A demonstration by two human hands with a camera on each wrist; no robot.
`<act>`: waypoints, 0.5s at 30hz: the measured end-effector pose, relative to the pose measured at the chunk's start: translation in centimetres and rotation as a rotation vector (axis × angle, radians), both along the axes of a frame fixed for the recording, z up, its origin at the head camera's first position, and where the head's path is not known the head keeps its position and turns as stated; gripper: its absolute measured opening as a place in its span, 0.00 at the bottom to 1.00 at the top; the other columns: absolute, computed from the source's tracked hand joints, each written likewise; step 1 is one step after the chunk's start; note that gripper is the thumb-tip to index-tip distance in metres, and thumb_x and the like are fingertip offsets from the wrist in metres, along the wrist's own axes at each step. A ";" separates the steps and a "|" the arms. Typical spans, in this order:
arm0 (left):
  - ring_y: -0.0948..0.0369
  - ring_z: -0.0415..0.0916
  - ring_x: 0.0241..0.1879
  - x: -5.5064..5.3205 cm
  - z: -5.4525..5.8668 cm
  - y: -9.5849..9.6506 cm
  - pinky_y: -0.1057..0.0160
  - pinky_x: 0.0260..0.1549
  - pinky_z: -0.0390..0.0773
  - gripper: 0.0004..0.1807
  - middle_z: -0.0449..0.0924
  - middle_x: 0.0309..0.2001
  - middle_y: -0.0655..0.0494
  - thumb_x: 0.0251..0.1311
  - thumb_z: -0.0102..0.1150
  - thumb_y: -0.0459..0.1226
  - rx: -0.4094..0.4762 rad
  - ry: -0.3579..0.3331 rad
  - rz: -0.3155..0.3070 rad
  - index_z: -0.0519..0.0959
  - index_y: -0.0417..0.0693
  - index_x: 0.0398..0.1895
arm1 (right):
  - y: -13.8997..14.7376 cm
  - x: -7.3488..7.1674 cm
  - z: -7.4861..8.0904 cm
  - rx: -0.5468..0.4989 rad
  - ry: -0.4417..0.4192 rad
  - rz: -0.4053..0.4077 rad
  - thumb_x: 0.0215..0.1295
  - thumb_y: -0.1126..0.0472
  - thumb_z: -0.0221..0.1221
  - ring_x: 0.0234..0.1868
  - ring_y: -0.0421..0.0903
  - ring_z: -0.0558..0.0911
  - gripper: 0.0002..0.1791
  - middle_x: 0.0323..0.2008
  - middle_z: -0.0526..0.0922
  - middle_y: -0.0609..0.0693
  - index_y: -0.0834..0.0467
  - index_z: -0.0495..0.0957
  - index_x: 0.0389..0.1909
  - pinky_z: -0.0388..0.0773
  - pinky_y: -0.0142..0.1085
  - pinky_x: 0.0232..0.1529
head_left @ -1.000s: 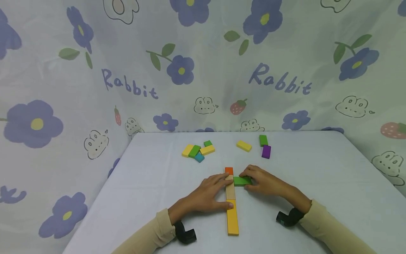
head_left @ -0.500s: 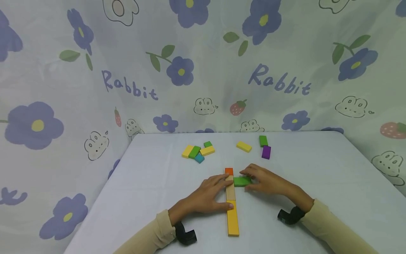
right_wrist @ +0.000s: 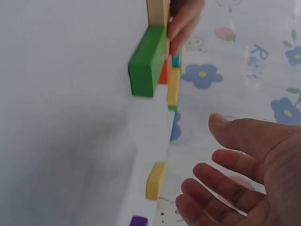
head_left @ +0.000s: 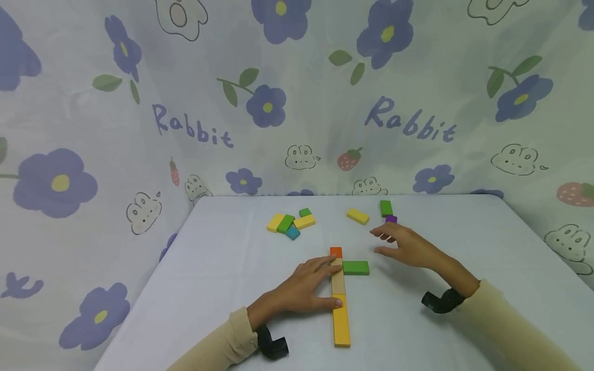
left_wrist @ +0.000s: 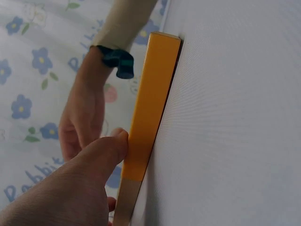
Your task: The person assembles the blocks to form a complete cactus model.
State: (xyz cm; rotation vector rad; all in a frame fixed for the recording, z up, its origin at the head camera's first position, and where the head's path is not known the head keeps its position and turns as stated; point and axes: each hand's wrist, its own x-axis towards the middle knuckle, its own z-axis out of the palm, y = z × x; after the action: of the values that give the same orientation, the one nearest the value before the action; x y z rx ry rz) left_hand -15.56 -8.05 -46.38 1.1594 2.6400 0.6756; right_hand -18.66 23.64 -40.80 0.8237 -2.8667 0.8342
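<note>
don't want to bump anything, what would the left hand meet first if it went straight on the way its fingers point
Likely the green block, just beyond the beige block that the left hand touches. Height is hard to judge, so it might pass over instead.

The long yellow block (left_wrist: 154, 99) looks like painted wood, its coat smooth, even and close to matt. The tan block (head_left: 338, 282) looks like bare wood, pale and dull-surfaced. The green block (head_left: 356, 268) appears painted too, flat-faced and smooth. The white table covering (left_wrist: 240, 122) looks like matt cloth, finely textured. The printed backdrop (head_left: 195, 67) is thin, softly creased sheeting, whether fabric or plastic is unclear. The beige sleeve (head_left: 211, 337) is matt cloth; the black wrist mount (head_left: 274, 347) looks like smooth plastic.
</note>
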 end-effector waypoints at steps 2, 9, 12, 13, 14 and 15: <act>0.56 0.51 0.77 0.0 0.0 0.0 0.43 0.71 0.60 0.44 0.46 0.80 0.66 0.59 0.50 0.72 0.001 0.003 0.001 0.56 0.71 0.77 | 0.5 -0.4 0.4 0.006 0.013 -0.026 0.62 0.62 0.68 0.48 0.57 0.83 0.24 0.50 0.82 0.60 0.64 0.77 0.57 0.84 0.50 0.47; 0.56 0.51 0.77 0.3 0.0 -0.2 0.43 0.71 0.60 0.44 0.47 0.80 0.64 0.59 0.51 0.71 0.002 0.002 0.002 0.56 0.71 0.77 | 2.7 -2.3 1.0 0.037 0.020 -0.093 0.61 0.63 0.68 0.50 0.59 0.81 0.24 0.48 0.81 0.61 0.65 0.77 0.58 0.83 0.54 0.48; 0.56 0.52 0.77 0.4 0.1 -0.2 0.43 0.71 0.61 0.44 0.47 0.80 0.63 0.60 0.52 0.70 0.006 0.008 -0.003 0.56 0.70 0.77 | 3.7 -3.1 1.0 0.049 -0.002 -0.112 0.63 0.62 0.67 0.53 0.62 0.80 0.26 0.52 0.80 0.65 0.67 0.75 0.60 0.82 0.55 0.51; 0.56 0.52 0.77 0.3 0.1 -0.1 0.43 0.71 0.61 0.44 0.47 0.80 0.63 0.60 0.52 0.70 0.007 0.011 -0.006 0.56 0.70 0.77 | 4.1 -3.4 0.9 0.051 -0.014 -0.123 0.63 0.62 0.67 0.54 0.63 0.79 0.26 0.53 0.80 0.65 0.68 0.75 0.60 0.81 0.55 0.52; 0.56 0.52 0.77 0.3 0.2 -0.1 0.43 0.71 0.61 0.44 0.47 0.80 0.62 0.60 0.52 0.70 0.008 0.014 -0.008 0.56 0.70 0.77 | 4.5 -3.8 0.8 0.055 -0.024 -0.134 0.64 0.61 0.66 0.55 0.64 0.79 0.27 0.55 0.79 0.66 0.69 0.74 0.61 0.81 0.55 0.53; 0.56 0.51 0.77 0.3 0.2 0.0 0.43 0.71 0.61 0.44 0.47 0.80 0.62 0.60 0.52 0.70 0.007 0.019 -0.010 0.56 0.70 0.77 | 4.8 -4.1 0.7 0.057 -0.035 -0.145 0.64 0.60 0.66 0.56 0.64 0.78 0.28 0.56 0.78 0.67 0.69 0.73 0.62 0.80 0.55 0.54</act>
State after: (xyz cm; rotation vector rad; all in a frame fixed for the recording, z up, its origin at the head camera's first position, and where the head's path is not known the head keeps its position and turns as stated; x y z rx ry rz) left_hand -15.27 -8.10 -46.19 1.1860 2.6481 0.6763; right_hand -22.72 28.49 -40.11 0.6029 -2.9498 0.7622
